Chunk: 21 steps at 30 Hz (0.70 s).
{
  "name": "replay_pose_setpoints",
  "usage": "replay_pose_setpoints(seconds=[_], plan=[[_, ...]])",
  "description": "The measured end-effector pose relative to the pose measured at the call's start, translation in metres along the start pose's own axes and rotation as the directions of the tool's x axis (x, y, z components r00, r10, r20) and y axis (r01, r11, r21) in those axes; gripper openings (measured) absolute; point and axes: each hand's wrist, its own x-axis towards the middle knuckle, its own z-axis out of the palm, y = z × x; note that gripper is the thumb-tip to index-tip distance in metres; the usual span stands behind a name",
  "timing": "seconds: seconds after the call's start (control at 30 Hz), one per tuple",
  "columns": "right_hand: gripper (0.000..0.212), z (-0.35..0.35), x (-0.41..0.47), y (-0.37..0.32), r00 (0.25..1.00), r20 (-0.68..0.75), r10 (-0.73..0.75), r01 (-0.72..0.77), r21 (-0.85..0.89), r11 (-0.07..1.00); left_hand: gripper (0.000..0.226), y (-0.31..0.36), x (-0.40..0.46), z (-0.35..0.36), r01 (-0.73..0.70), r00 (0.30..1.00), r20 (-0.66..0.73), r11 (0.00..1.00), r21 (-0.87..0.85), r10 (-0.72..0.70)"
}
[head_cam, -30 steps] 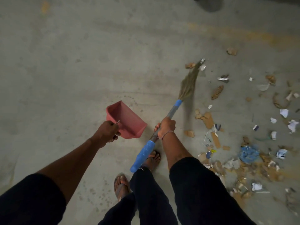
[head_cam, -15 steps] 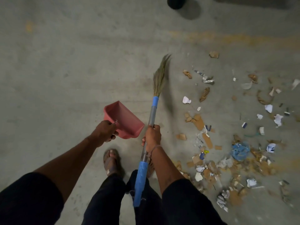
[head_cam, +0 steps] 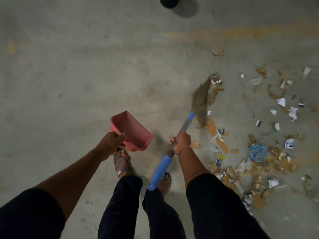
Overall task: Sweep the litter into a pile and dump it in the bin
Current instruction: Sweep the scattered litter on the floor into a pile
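Note:
My right hand [head_cam: 181, 142] grips the grey shaft of a broom [head_cam: 187, 122] with a blue handle end. Its straw head [head_cam: 202, 99] is blurred and touches brown scraps at the left edge of the litter. My left hand [head_cam: 111, 142] grips the handle of a pink dustpan [head_cam: 133, 131], held off the floor with its mouth facing away from me. Litter [head_cam: 255, 149] of torn paper, cardboard bits and a blue crumpled wrapper is scattered over the concrete floor to my right, thicker at the lower right.
A dark round object [head_cam: 168, 2], cut off by the frame's top edge, stands on the floor far ahead. My feet in sandals [head_cam: 121, 160] stand between the dustpan and the litter. A faded yellow line [head_cam: 224, 32] crosses the floor.
The broom head has swung right from the bare floor into the left edge of the litter. My left foot stepped forward. The dustpan stayed in my left hand.

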Motion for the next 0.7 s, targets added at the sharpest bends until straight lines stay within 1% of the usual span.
replay_pose_setpoints(seconds=[0.13, 0.23, 0.3, 0.4, 0.5, 0.63, 0.7], plan=[[0.015, 0.009, -0.025, -0.003, 0.997, -0.061, -0.050, 0.053, 0.046, 0.998, 0.044, 0.022, 0.007, -0.015, -0.034, 0.999, 0.017, 0.999, 0.007, 0.034], [0.014, 0.020, -0.051, -0.002, 0.995, -0.039, -0.094, 0.097, 0.065, 0.993, 0.048, 0.036, 0.016, -0.029, -0.030, 0.999, 0.042, 0.999, 0.037, 0.029], [0.014, 0.029, -0.062, -0.001, 0.996, -0.010, -0.093, 0.094, 0.082, 0.992, 0.050, 0.046, 0.023, -0.039, -0.024, 0.998, 0.059, 0.998, 0.063, 0.020], [0.018, 0.048, -0.070, -0.008, 0.997, -0.002, -0.075, 0.075, 0.060, 0.995, 0.051, 0.065, 0.031, -0.052, -0.016, 0.998, 0.067, 0.995, 0.095, 0.010], [0.017, 0.066, -0.075, -0.020, 0.997, 0.019, -0.069, 0.068, 0.069, 0.995, 0.050, 0.085, 0.040, -0.064, -0.017, 0.997, 0.075, 0.993, 0.119, 0.008], [0.015, 0.085, -0.082, -0.028, 0.997, -0.010, -0.073, 0.073, 0.049, 0.996, 0.049, 0.104, 0.051, -0.081, -0.043, 0.994, 0.108, 0.990, 0.135, 0.029], [0.016, 0.093, -0.085, -0.036, 0.997, -0.020, -0.076, 0.077, 0.067, 0.995, 0.048, 0.112, 0.058, -0.088, -0.060, 0.991, 0.124, 0.989, 0.138, 0.043]])
